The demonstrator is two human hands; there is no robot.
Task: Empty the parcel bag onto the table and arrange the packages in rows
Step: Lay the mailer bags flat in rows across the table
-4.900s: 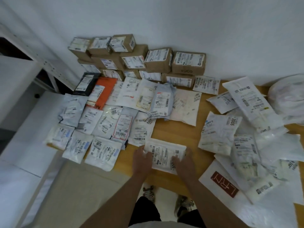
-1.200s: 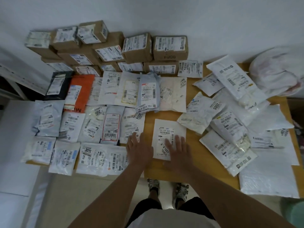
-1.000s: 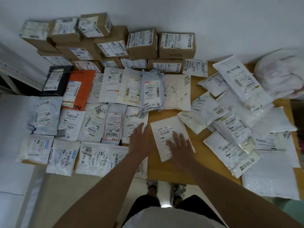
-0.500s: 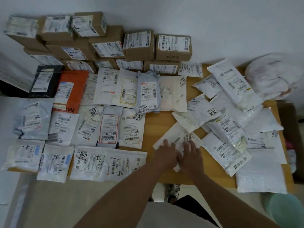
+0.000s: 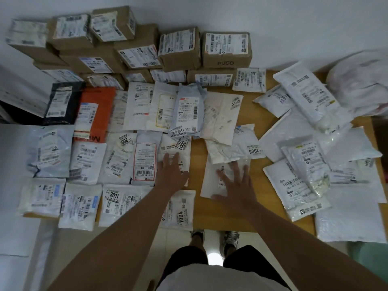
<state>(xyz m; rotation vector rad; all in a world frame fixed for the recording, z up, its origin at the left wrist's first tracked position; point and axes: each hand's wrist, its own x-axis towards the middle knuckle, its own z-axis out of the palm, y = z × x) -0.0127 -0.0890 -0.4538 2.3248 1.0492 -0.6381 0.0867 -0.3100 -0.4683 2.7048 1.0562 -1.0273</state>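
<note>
On the left of the wooden table (image 5: 197, 215), flat mailers (image 5: 88, 162) lie in rows before stacked cardboard boxes (image 5: 180, 49) at the wall. Your left hand (image 5: 171, 174) rests flat, fingers straight, on the mailer marked 3004 (image 5: 178, 145). Just right, your right hand (image 5: 236, 183) presses a white packet (image 5: 212, 181) with spread fingers, gripping nothing. Farther right lies an unsorted heap of packets (image 5: 310, 156), and the crumpled white parcel bag (image 5: 361, 85) sits at the far right corner.

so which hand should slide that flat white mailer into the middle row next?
Probably the right hand: it lies flat on the white mailer. The left hand rests on the 3004 packet.
</note>
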